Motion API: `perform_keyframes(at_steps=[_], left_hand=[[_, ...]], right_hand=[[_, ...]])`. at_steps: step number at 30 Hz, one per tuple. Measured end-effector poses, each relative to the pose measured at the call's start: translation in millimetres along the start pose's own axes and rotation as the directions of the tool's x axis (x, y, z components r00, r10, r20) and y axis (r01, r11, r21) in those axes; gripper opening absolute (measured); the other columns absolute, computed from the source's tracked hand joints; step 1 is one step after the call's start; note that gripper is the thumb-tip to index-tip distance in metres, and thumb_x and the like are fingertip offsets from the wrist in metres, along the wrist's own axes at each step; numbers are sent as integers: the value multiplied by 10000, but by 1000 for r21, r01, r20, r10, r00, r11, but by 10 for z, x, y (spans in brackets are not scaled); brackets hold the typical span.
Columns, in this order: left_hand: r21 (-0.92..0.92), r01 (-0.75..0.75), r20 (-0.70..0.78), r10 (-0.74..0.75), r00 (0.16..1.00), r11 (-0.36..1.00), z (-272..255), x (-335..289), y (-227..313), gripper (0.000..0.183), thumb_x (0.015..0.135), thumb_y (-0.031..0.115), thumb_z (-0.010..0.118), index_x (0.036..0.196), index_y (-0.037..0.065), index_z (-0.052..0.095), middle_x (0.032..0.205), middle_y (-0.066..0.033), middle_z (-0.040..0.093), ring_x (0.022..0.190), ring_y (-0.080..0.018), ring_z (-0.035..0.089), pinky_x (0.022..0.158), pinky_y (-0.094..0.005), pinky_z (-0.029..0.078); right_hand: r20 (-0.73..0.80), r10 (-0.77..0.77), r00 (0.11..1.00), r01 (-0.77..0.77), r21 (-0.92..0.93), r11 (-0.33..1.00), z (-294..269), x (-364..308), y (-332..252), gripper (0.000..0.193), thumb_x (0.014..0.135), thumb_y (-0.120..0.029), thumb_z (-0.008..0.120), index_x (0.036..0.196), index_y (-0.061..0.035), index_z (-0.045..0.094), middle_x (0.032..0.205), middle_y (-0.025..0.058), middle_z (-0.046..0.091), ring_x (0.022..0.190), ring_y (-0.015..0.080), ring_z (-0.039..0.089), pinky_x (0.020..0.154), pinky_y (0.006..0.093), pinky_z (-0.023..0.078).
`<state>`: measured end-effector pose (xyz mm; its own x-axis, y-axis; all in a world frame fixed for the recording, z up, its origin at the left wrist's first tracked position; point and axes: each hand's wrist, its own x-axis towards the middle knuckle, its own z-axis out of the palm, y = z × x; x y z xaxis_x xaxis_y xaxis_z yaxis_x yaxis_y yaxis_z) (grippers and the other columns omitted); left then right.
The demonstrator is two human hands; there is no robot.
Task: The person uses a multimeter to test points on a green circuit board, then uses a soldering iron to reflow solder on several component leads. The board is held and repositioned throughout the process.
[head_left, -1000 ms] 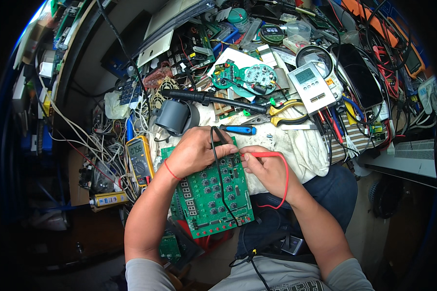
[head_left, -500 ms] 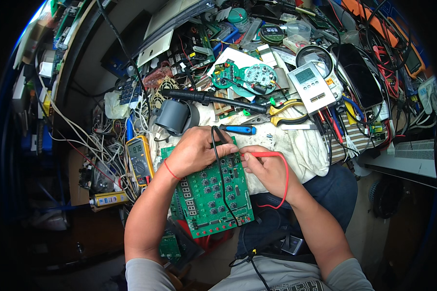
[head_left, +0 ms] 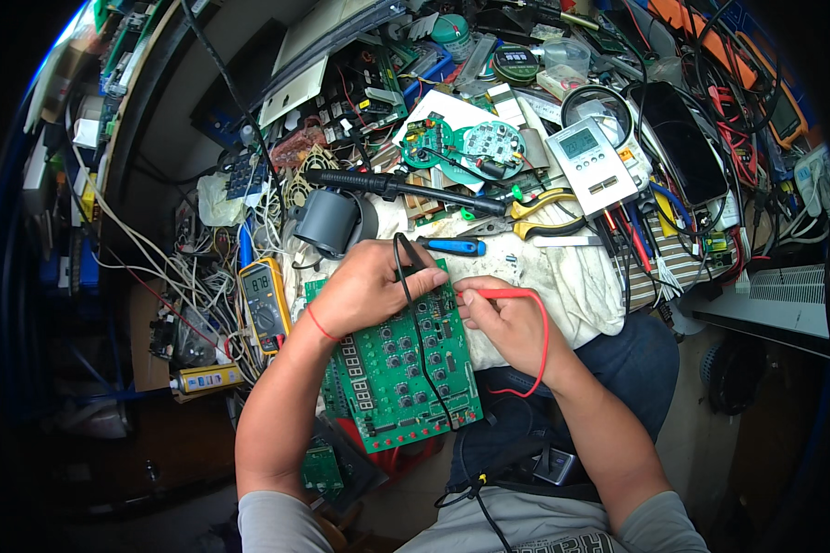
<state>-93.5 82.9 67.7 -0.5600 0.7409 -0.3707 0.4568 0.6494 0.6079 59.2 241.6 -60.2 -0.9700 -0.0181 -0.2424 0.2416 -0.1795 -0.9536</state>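
A green circuit board (head_left: 406, 364) with rows of black push buttons, digit displays and a line of small red parts along its near edge lies tilted in front of me. Over its far left part rests my left hand (head_left: 373, 281), fingers closed around a black test probe (head_left: 417, 258). The black lead (head_left: 419, 336) loops up from there and runs down across the board. At the board's right edge my right hand (head_left: 500, 313) pinches a red test probe (head_left: 466, 293), whose red lead (head_left: 544, 336) curves past the wrist. Its tip is hard to make out.
Left of the board stands a yellow multimeter (head_left: 266, 304). Beyond it are a grey cup-shaped holder (head_left: 327, 221), a blue screwdriver (head_left: 454, 246), yellow-black pliers (head_left: 549, 214) and a white cloth (head_left: 563, 286). Round green boards (head_left: 489, 152), a white device (head_left: 590, 161) and tangled cables crowd the far side.
My left hand has shifted very slightly, and the top of the black lead's loop has moved a little up and left. My right hand and the red probe stay in place.
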Motion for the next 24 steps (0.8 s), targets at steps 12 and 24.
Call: perform_keyframes(at_steps=[12, 24], left_hand=[[-101, 13, 62, -6, 998, 995, -74, -71, 2, 234, 983, 223, 815, 1008, -9, 795, 993, -106, 794, 966, -204, 733, 880, -358, 565], [-59, -156, 78, 160, 984, 986, -36, 8, -106, 182, 929, 184, 845, 924, 8, 798, 948, -121, 783, 991, -307, 737, 933, -416, 568]], right_hand=[[-89, -212, 973, 212, -7, 977, -6, -36, -9, 333, 1133, -194, 570, 1252, 82, 713, 1162, 178, 745, 1017, 226, 766, 909, 335, 626], [-66, -192, 979, 191, -15, 981, -5, -43, -30, 308, 1119, -162, 577, 1241, 84, 717, 1141, 177, 734, 1016, 223, 769, 901, 330, 626]])
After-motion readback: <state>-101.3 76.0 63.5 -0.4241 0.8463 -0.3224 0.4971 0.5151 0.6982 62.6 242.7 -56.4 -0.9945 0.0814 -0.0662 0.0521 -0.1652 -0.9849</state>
